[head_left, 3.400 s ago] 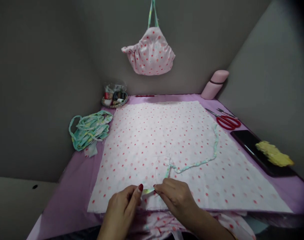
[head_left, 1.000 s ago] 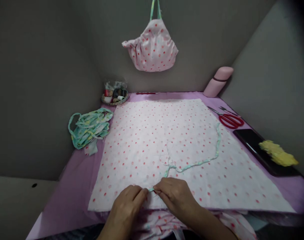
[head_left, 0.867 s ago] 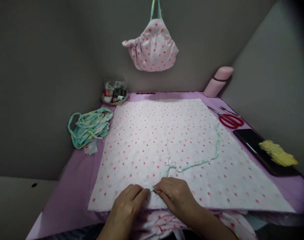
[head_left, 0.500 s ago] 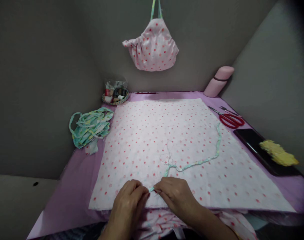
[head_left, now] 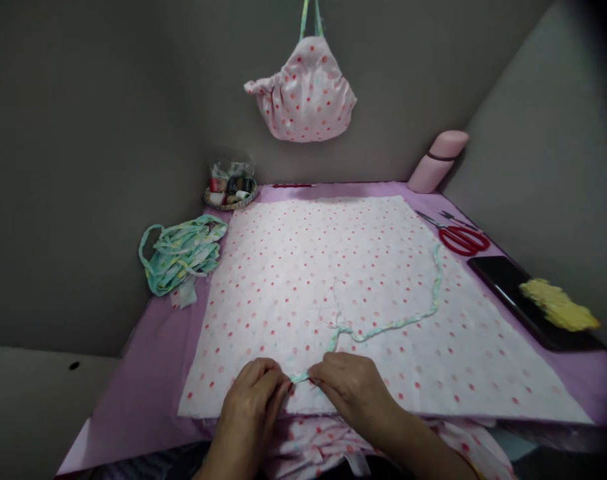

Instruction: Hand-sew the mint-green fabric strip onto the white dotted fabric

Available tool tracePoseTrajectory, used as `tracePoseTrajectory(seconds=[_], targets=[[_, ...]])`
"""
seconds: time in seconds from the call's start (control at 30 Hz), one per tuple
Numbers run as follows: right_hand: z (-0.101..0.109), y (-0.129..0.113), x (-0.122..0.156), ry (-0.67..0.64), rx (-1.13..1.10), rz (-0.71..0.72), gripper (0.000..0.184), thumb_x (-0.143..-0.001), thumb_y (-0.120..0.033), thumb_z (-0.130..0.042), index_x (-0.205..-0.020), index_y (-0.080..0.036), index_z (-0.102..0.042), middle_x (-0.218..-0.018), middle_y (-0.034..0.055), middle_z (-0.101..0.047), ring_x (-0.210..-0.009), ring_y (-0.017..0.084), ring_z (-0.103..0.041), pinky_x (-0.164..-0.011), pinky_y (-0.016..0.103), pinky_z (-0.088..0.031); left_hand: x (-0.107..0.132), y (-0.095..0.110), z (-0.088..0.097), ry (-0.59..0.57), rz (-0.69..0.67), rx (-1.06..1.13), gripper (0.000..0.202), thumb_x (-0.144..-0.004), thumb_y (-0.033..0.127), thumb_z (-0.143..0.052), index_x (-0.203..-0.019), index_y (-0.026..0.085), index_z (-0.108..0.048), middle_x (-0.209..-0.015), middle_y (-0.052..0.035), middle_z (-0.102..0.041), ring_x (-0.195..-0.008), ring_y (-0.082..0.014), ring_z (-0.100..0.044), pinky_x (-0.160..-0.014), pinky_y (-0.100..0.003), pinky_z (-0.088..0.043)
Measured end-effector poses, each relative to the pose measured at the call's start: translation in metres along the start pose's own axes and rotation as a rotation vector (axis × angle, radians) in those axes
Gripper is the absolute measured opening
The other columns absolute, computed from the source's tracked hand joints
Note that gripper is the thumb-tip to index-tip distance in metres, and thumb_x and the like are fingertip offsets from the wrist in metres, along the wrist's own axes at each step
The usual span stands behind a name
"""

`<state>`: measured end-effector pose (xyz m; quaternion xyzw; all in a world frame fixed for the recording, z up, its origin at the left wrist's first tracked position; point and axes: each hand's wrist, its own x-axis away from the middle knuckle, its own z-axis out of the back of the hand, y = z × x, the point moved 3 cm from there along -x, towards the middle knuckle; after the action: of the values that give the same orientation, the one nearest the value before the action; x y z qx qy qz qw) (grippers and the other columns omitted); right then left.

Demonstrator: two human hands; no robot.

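While both your hands work near the 6:30 edge of the dotted white cloth (head_left: 303, 260), counting its middle as the hub of the dial and 12 as the far side, a narrow mint-green fabric strip (head_left: 299, 378) spans the short gap between them. Your left hand (head_left: 256, 400), at 7 o'clock, has thumb and fingers pinched together on one part of it; your right hand (head_left: 353, 387), at 6, pinches it too, fingertips closed. Beyond your right knuckles the strip lies on the cloth, bends near some loose threads (head_left: 337, 303) and winds out to 2 o'clock. On the purple tablecloth (head_left: 153, 373), you have a heap of similar green strips (head_left: 183, 253) at 9:30 and a spool basket (head_left: 223, 207) at 10:30. Red-handled scissors (head_left: 464, 241) lie at 2, a pink flask (head_left: 436, 163) leans at 1, and a dark phone (head_left: 508, 297) sits at 3, a crumpled yellow piece (head_left: 558, 305) on it.
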<state>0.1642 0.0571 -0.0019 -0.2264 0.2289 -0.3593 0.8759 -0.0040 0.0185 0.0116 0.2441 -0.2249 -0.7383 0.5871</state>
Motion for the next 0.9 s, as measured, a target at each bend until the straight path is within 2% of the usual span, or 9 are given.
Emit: tracePoseTrajectory(seconds=[0.17,0.23,0.4,0.53,0.7,0.9], targets=[[0.019,0.002,-0.007,0.032,-0.302,-0.233,0.013,-0.086,-0.021,-0.052,-0.087,-0.019,-0.065,-0.077,0.001,-0.067,-0.07,0.013,-0.06,-0.063,0.021,-0.04,0.007,-0.001,-0.003,0.087,-0.108,-0.109,0.014,-0.09,0.016,-0.047,-0.088,0.017,-0.06,-0.085,-0.0065,-0.06,-0.077,-0.0204,-0.059,-0.067,-0.033,-0.049],[0.022,0.0,-0.012,0.027,-0.297,-0.255,0.014,-0.086,-0.02,-0.052,-0.085,-0.019,-0.066,-0.077,0.0011,-0.068,-0.072,0.014,-0.061,-0.065,0.022,-0.041,0.009,-0.001,-0.003,0.107,-0.143,-0.136,0.014,-0.09,0.016,-0.046,-0.09,0.017,-0.06,-0.086,-0.0068,-0.061,-0.077,-0.0205,-0.059,-0.066,-0.033,-0.05],[0.008,-0.008,-0.022,-0.165,-0.129,-0.221,0.009,-0.083,-0.022,-0.057,-0.083,-0.021,-0.066,-0.079,0.0009,-0.068,-0.074,0.016,-0.062,-0.065,0.025,-0.039,0.009,0.0,-0.003,0.085,-0.136,-0.142,0.013,-0.09,0.018,-0.047,-0.09,0.019,-0.06,-0.087,-0.0061,-0.061,-0.078,-0.0201,-0.059,-0.067,-0.033,-0.049],[0.002,-0.009,-0.024,-0.21,-0.075,-0.26,0.012,-0.084,-0.02,-0.053,-0.079,-0.021,-0.065,-0.076,-0.0001,-0.067,-0.071,0.016,-0.061,-0.063,0.024,-0.037,0.007,-0.002,0.004,0.044,-0.059,-0.025,0.014,-0.089,0.015,-0.047,-0.09,0.019,-0.06,-0.087,-0.0052,-0.061,-0.081,-0.0188,-0.058,-0.07,-0.03,-0.048],[0.003,-0.009,-0.021,-0.143,-0.112,-0.274,0.013,-0.083,-0.019,-0.051,-0.08,-0.02,-0.064,-0.077,0.0002,-0.067,-0.072,0.015,-0.061,-0.064,0.024,-0.037,0.001,-0.008,0.016,0.084,0.08,0.03,0.017,-0.09,0.014,-0.043,-0.095,0.017,-0.059,-0.09,-0.0074,-0.061,-0.087,-0.0214,-0.056,-0.076,-0.035,-0.045],[0.002,-0.009,-0.016,-0.02,-0.157,-0.221,0.015,-0.085,-0.019,-0.049,-0.078,-0.019,-0.062,-0.071,0.001,-0.064,-0.065,0.013,-0.057,-0.06,0.022,-0.035,-0.009,0.003,0.013,-0.112,0.17,0.018,0.03,-0.093,0.021,-0.036,-0.081,0.017,-0.063,-0.078,-0.0059,-0.061,-0.078,-0.0222,-0.056,-0.072,-0.036,-0.043]])
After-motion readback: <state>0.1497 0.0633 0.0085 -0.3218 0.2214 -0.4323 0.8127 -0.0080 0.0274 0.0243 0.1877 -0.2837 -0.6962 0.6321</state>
